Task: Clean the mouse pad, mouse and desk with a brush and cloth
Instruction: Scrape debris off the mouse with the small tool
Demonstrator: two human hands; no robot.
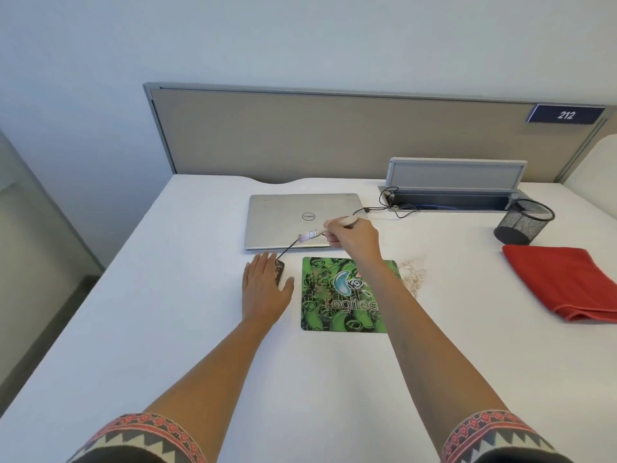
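Observation:
A green patterned mouse pad (337,312) lies on the white desk (167,312). Just left of it my left hand (263,289) lies over a dark mouse (279,270), which shows only at its right edge. The mouse cable (290,243) runs up across the laptop. My right hand (354,237) grips a small brush (309,234) by its handle above the laptop's front edge, bristles pointing left. A red cloth (564,285) lies folded at the right. Pale crumbs (414,272) are scattered right of the pad.
A closed silver laptop (283,222) sits behind the pad. A black mesh pen cup (524,222) stands at the right, by an open cable tray (450,195). A beige partition (334,135) bounds the desk's back edge.

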